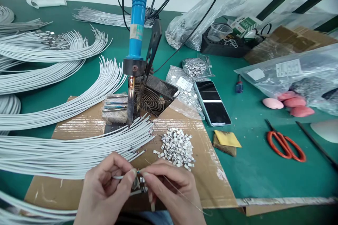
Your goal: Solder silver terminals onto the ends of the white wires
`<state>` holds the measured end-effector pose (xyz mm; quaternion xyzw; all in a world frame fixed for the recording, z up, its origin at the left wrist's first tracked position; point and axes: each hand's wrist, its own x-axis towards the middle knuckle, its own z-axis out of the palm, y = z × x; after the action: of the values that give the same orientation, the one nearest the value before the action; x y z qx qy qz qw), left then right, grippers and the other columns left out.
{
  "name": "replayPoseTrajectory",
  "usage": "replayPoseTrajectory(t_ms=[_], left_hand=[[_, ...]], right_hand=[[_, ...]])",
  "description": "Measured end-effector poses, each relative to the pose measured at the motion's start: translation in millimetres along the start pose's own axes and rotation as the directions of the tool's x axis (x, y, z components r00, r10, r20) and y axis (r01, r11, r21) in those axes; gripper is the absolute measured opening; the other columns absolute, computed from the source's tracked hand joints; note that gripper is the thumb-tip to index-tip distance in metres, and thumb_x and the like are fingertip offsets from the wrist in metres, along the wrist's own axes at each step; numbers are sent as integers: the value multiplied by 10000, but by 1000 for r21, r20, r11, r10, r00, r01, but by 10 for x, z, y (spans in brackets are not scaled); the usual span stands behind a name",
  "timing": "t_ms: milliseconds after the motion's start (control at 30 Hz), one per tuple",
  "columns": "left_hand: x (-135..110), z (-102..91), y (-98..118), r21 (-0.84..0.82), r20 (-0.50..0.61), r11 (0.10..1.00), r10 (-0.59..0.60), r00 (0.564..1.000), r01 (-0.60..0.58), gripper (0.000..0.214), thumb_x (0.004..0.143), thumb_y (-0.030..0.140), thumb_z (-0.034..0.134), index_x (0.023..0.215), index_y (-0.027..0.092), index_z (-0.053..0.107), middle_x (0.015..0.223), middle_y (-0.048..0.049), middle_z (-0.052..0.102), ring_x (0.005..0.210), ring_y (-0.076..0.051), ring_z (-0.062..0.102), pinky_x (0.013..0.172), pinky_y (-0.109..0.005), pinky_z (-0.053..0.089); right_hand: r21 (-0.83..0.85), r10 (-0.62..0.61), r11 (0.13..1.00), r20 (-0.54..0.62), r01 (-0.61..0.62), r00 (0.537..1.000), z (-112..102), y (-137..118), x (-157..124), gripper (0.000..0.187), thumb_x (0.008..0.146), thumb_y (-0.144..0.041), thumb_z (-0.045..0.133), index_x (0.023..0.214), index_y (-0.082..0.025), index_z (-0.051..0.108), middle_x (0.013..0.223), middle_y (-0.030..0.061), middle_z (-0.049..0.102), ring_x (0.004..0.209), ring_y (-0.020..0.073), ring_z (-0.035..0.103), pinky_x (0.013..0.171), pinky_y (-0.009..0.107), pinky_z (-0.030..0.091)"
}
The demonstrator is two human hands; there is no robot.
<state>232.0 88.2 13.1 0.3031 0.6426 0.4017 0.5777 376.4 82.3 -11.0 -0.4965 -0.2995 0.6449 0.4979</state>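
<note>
My left hand is closed on a white cable near its end. Against its fingertips, my right hand pinches at the cable's small bluish tip; what else it grips there is hidden. A thin wire, which looks like solder, runs across the right fingers. Small metal pieces show just below the fingertips. Beyond my hands lies a bundle of white cables with dark-tipped ends. A pile of small metal connectors sits ahead of my right hand.
A blue-handled soldering iron hangs tip down in a holder beyond my hands, beside a small fan. Cardboard covers the near table. A phone, a sponge and orange-handled scissors lie to the right.
</note>
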Motion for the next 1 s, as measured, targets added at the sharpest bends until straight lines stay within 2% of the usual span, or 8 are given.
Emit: replayPoseTrajectory(t_ms=[200, 300, 433, 533, 667, 800, 1000], left_hand=[[5, -13, -15, 25, 22, 1000, 0, 1000, -1, 251, 682, 336, 863, 635, 172, 679, 571, 22, 611, 549, -83, 433, 508, -149, 327], [13, -31, -54, 20, 46, 1000, 4, 999, -5, 264, 704, 353, 855, 646, 172, 672, 574, 20, 614, 549, -86, 443, 518, -155, 340], [19, -49, -87, 39, 72, 999, 8, 997, -11, 279, 748, 398, 824, 672, 174, 674, 591, 5, 635, 541, -102, 508, 526, -173, 381], [18, -42, -60, 48, 59, 999, 14, 998, -17, 263, 716, 361, 850, 656, 175, 675, 569, 17, 616, 532, -99, 506, 513, -164, 381], [0, -9, 2, 12, 42, 999, 35, 998, -35, 215, 693, 302, 863, 637, 180, 694, 615, 17, 648, 567, -88, 534, 533, -125, 418], [-29, 19, 22, -38, 39, 996, 79, 996, -77, 193, 708, 287, 848, 626, 193, 702, 740, -7, 722, 668, -109, 635, 623, -116, 497], [-40, 21, -12, 15, 72, 994, 109, 991, -111, 182, 747, 278, 816, 635, 213, 688, 734, 1, 718, 695, -120, 654, 646, -124, 504]], right_hand=[[33, 14, 999, -8, -14, 1000, 3, -7, -1, 191, 765, -422, 908, 752, -237, 864, 644, -12, 614, 458, 40, 559, 443, 112, 482], [21, 13, 1000, -12, -13, 1000, -3, 1, -2, 174, 770, -410, 903, 758, -241, 865, 643, -12, 614, 461, 45, 562, 444, 117, 483], [-73, -63, 995, -16, 61, 998, -30, 6, -6, 108, 811, -347, 862, 777, -244, 867, 645, -1, 634, 475, 52, 564, 464, 126, 467], [-141, -120, 984, -71, 110, 990, -46, -2, -5, 80, 813, -303, 846, 759, -244, 855, 672, 6, 661, 506, 60, 572, 476, 125, 456], [-72, -58, 996, -153, 47, 987, -36, -27, 5, 95, 800, -324, 862, 756, -248, 825, 601, -24, 625, 485, 55, 545, 469, 113, 447], [-79, -90, 993, -85, 83, 992, -18, -61, 23, 86, 804, -286, 844, 735, -237, 829, 659, -13, 644, 496, 54, 530, 471, 128, 442], [-182, -157, 971, -5, 154, 988, -29, -113, 53, 88, 815, -208, 811, 762, -266, 851, 687, -6, 680, 501, 52, 497, 461, 155, 375]])
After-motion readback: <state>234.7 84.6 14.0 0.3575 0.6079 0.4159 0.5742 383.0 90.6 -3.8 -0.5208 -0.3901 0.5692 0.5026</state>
